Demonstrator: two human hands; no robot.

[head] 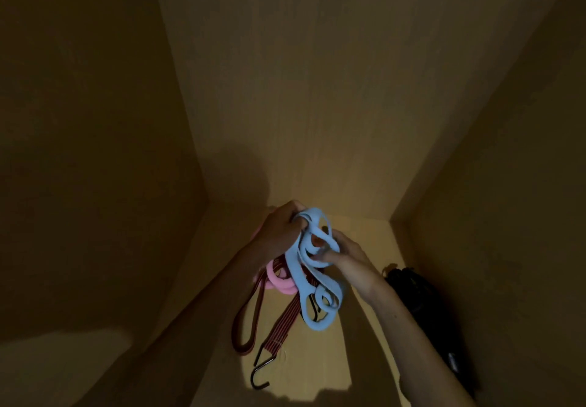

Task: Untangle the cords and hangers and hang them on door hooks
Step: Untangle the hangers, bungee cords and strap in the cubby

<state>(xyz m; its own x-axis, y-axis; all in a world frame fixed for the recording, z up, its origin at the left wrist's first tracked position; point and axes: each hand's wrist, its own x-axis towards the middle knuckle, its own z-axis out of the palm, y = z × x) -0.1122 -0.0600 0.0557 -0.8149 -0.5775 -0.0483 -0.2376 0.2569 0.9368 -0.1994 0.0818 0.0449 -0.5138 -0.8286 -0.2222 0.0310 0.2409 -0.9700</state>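
Observation:
I look down into a dim wooden cabinet. My left hand point(279, 232) grips the top of a tangled bundle held above the cabinet floor. My right hand point(342, 256) pinches loops of the light blue hangers point(304, 283) from the right side. Pink hangers point(279, 279) sit behind the blue ones, partly hidden. A red striped bungee cord point(280, 327) hangs down from the bundle in a loop, and its metal hook point(260, 371) dangles at the bottom. A second metal hook shows through the lower blue hanger.
Wooden cabinet walls point(95, 152) close in on the left, back and right. A lit patch of the cabinet floor point(355, 235) lies under the hands. A dark object point(421, 305) lies on the floor at the right wall.

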